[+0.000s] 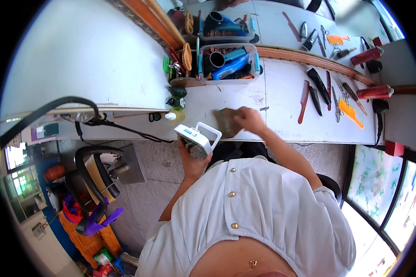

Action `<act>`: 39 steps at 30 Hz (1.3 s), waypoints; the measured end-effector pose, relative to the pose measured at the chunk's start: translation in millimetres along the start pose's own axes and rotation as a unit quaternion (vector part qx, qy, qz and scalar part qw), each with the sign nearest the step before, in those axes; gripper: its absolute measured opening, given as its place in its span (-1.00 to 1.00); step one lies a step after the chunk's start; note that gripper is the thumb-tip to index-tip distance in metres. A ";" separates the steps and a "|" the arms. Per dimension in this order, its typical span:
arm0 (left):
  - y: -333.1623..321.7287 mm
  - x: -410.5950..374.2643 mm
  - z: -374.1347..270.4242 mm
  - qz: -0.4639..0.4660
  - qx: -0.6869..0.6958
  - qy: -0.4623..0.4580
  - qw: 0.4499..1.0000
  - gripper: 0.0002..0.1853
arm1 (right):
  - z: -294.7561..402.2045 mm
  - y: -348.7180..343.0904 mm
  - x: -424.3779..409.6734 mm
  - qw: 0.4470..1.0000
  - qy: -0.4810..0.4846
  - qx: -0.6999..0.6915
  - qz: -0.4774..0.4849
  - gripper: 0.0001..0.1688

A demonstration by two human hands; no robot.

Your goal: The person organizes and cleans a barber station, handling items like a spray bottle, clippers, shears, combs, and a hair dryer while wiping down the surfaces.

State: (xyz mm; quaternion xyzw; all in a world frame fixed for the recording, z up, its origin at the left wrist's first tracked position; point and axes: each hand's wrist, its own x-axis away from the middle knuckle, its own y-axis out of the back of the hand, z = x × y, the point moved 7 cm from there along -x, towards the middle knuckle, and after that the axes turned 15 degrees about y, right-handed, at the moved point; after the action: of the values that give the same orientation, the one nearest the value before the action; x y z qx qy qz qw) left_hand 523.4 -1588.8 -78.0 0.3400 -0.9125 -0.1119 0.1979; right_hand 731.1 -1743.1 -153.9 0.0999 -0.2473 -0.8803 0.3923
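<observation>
My left hand (193,162) holds a clear plastic container with a white lid and a raised white handle (196,136), just off the counter's front edge. To its right, my right hand (251,120) grips a blurred brown block-like thing (227,122) over the white counter (242,95); whether it is a sponge or a brush cannot be told. Farther right on the counter lie a red comb (303,102), black hair clippers (319,86), a slim black trimmer (315,100), scissors (337,105), a yellow comb (350,112) and a round brush (354,97).
A clear bin (228,82) with a blue hair dryer stands by the framed mirror. Small bottles (175,116) stand left of the hands. A red spray can (375,92) lies at the right. A black cable (135,131) runs along the counter's left edge, above a black-armed chair (97,173).
</observation>
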 end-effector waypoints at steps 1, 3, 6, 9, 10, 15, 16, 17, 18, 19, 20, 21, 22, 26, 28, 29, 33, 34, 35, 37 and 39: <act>1.3 -0.9 3.5 -0.002 -0.007 -0.003 1.000 0.20 | 2.6 32.5 11.0 0.994 -0.089 -0.059 0.007 -0.71; -2.8 -5.7 4.5 0.004 -0.021 -0.018 1.000 0.19 | -26.0 102.7 34.1 0.989 -0.133 0.021 -0.054 -0.74; -19.6 -17.7 -9.0 0.030 -0.015 0.027 0.999 0.17 | -25.5 144.6 40.8 0.979 -0.141 0.026 -0.146 -0.71; -32.5 -31.6 -8.4 0.018 0.002 0.012 1.000 0.15 | 20.8 82.4 -2.1 0.979 -0.098 -0.114 -0.136 -0.71; -36.1 -35.3 -7.1 0.014 0.003 0.005 1.000 0.14 | 26.3 57.4 -18.0 0.984 -0.079 -0.111 -0.113 -0.70; -47.4 -48.5 -5.8 -0.007 -0.027 -0.014 0.999 0.15 | -32.9 85.8 -2.7 0.980 -0.142 -0.062 -0.123 -0.70; -51.6 -51.9 -6.7 -0.011 -0.037 -0.018 0.999 0.15 | -44.6 116.9 12.6 0.977 -0.160 -0.026 -0.140 -0.70; -56.6 -55.1 -6.6 -0.018 -0.045 -0.021 0.999 0.15 | -55.4 146.2 28.2 0.969 -0.172 0.012 -0.175 -0.69; -60.2 -59.8 -6.6 -0.028 -0.051 -0.031 0.998 0.16 | -59.6 172.1 41.6 0.959 -0.194 0.034 -0.205 -0.70; -63.2 -66.3 -3.8 -0.039 -0.056 -0.041 0.997 0.17 | -61.4 187.2 48.2 0.952 -0.174 0.083 -0.240 -0.70; -65.7 -71.8 -1.1 -0.055 -0.057 -0.045 0.996 0.17 | -62.0 182.3 44.0 0.960 -0.156 0.066 -0.224 -0.70; -70.1 -79.0 0.7 -0.066 -0.060 -0.051 0.995 0.18 | -53.9 174.5 39.4 0.966 -0.140 0.048 -0.214 -0.70; -72.9 -85.3 3.2 -0.085 -0.059 -0.049 0.993 0.19 | -34.3 156.0 29.2 0.975 -0.142 -0.022 -0.172 -0.69; -81.8 -101.7 -0.1 -0.117 -0.032 -0.065 0.991 0.22 | -32.6 128.1 10.4 0.993 -0.092 0.004 -0.071 -0.70; -81.6 -105.8 8.1 -0.138 -0.025 -0.050 0.989 0.23 | -55.5 161.5 11.2 0.985 -0.088 0.068 -0.130 -0.72; -81.0 -105.9 12.4 -0.150 -0.030 -0.049 0.987 0.23 | -60.3 182.9 9.4 0.979 -0.061 0.110 -0.162 -0.71; -86.8 -106.4 18.7 -0.173 -0.066 -0.073 0.980 0.24 | -65.9 220.6 -13.8 0.973 -0.114 -0.012 -0.198 -0.68; -89.3 -106.0 17.6 -0.173 -0.066 -0.075 0.980 0.24 | -63.5 218.8 -27.3 0.975 -0.073 -0.069 -0.198 -0.68; -91.5 -105.4 16.3 -0.175 -0.074 -0.078 0.979 0.23 | -70.9 214.6 -41.3 0.975 -0.070 -0.092 -0.189 -0.70; -92.0 -103.5 16.9 -0.186 -0.100 -0.081 0.974 0.21 | -74.1 201.7 -63.4 0.964 -0.097 -0.161 -0.186 -0.70; -92.9 -98.0 13.4 -0.204 -0.150 -0.078 0.964 0.17 | -82.3 190.0 -71.9 0.965 -0.116 -0.178 -0.158 -0.72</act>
State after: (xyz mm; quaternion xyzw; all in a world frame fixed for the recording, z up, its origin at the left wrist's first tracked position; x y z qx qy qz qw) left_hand 638.7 -1591.8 -149.4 0.4752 -0.8093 -0.3121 0.1475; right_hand 931.7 -1827.6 -128.2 -0.0361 -0.1119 -0.9663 0.2288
